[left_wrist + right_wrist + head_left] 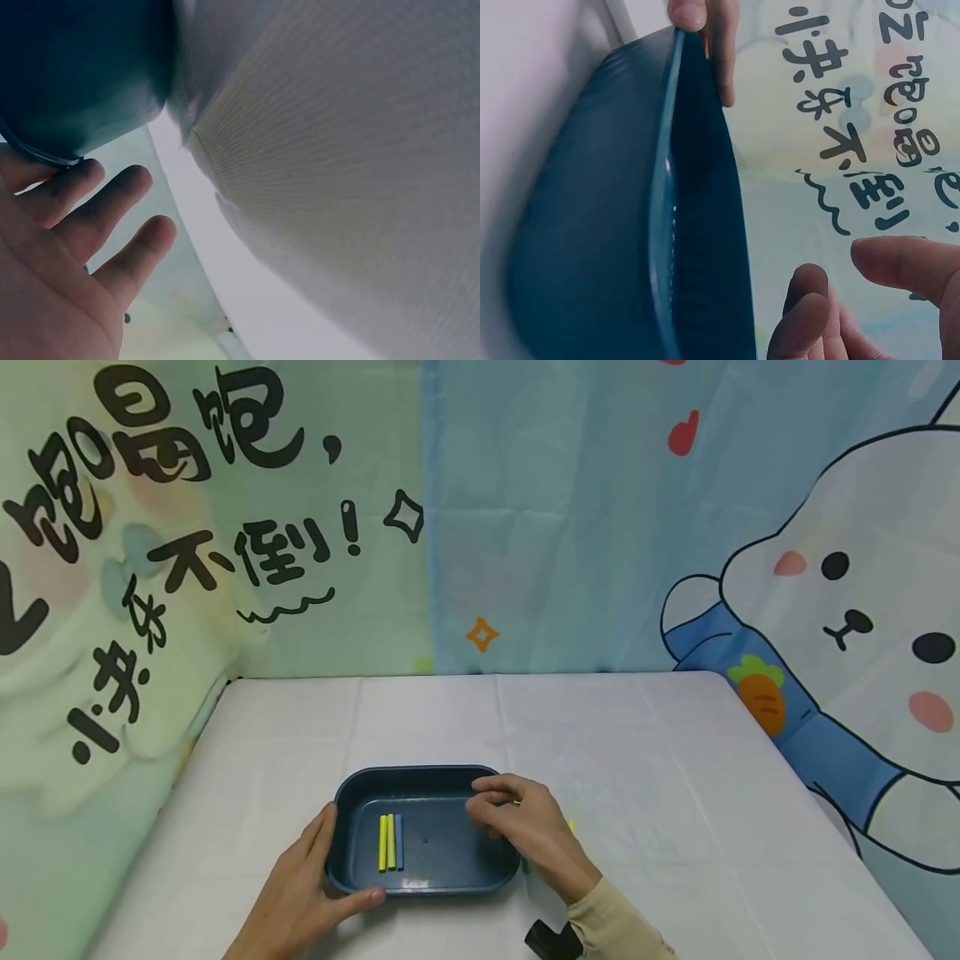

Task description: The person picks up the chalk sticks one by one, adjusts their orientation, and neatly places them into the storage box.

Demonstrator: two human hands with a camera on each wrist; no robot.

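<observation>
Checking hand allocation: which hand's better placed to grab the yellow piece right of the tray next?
Right hand, probably: it's beside the yellow piece; the left hand holds the tray at its left end.

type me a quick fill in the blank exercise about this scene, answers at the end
1. In the tray lie ____ yellow sticks and one blue stick.
2. The person's ____ hand touches the tray's rim.
3. The carrot printed on the backdrop is mostly ____, with a green top.

Missing words: two; left; orange.
</observation>
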